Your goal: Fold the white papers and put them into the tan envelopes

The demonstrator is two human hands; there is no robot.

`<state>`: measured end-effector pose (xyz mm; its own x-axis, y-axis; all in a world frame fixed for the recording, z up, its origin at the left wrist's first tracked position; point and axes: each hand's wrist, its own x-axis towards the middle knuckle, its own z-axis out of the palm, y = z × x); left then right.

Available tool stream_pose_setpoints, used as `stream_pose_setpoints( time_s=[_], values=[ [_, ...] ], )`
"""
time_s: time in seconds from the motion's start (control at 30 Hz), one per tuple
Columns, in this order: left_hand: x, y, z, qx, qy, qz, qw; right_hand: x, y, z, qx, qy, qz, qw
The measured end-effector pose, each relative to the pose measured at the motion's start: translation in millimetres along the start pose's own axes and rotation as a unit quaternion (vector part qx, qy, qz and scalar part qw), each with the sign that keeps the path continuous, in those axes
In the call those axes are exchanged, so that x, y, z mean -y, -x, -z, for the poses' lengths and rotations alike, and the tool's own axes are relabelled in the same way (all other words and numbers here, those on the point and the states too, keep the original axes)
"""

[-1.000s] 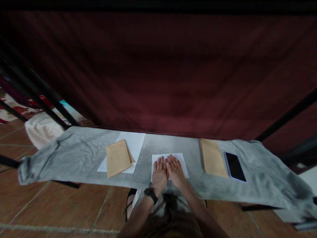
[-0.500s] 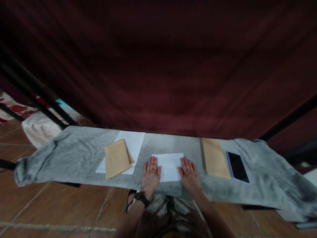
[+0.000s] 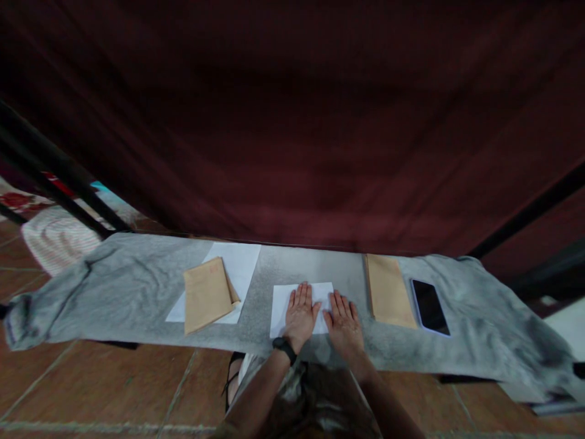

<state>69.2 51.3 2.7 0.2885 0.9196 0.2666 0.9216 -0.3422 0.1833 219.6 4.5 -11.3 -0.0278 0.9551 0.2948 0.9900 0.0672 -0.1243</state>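
Grey cloth [image 3: 141, 286] backs a small white paper [image 3: 280, 311] at near middle, seemingly already flat, with the left hand [image 3: 300, 317] on it and right hand [image 3: 346, 324] at its right edge, both open, gripping nothing, while the larger white sheet [image 3: 242, 265] at left lies unhandled beneath a brown paper packet [image 3: 207, 294].

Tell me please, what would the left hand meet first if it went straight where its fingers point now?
Beyond the white sheet under it, the left hand would pass over grey cloth, then probably meet the dark red curtain first; how far back that hangs is unclear.
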Motion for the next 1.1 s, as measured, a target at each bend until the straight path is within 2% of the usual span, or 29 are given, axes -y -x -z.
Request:
stream_pose_setpoints(
  time_s=[0.1, 0.23, 0.33, 0.43, 0.53, 0.67, 0.77, 0.9, 1.1],
  values=[
    [22.9, 5.0, 2.1, -0.013, -0.009, 0.016, 1.0, 0.6, -0.7, 1.6, 0.005, 0.002, 0.002, 1.0],
    [57.2, 25.1, 10.2, -0.03, -0.029, 0.046, 0.998, 0.1, -0.3, -0.2, 0.008, -0.002, -0.002, 1.0],
    [71.5, 39.5, 15.6, -0.044, -0.034, 0.055, 0.997, -1.2, 0.9, -3.2, 0.009, -0.013, -0.005, 1.0],
    [74.1, 45.1, 18.8, -0.041, -0.039, 0.062, 0.996, 3.2, -2.2, -4.2, 0.006, -0.023, -0.029, 0.999],
    [71.5, 43.9, 20.9, -0.033, -0.045, 0.061, 0.997, 20.9, -14.4, -2.3, 0.011, -0.039, -0.054, 0.998],
    [69.3, 42.1, 24.9, -0.023, -0.051, 0.06, 0.997, 57.1, -37.1, -2.8, 0.041, -0.092, 0.014, 0.995],
    [69.0, 42.5, 28.8, -0.016, -0.055, 0.057, 0.997, 74.4, -46.6, -8.9, 0.056, -0.113, 0.053, 0.991],
    [68.3, 42.9, 31.8, -0.014, -0.057, 0.055, 0.997, 72.3, -45.6, -17.8, 0.063, -0.105, 0.053, 0.991],
    [67.5, 42.5, 30.0, -0.002, -0.06, 0.061, 0.996, 45.5, -35.6, -15.9, 0.057, -0.057, 0.022, 0.997]
  ],
)
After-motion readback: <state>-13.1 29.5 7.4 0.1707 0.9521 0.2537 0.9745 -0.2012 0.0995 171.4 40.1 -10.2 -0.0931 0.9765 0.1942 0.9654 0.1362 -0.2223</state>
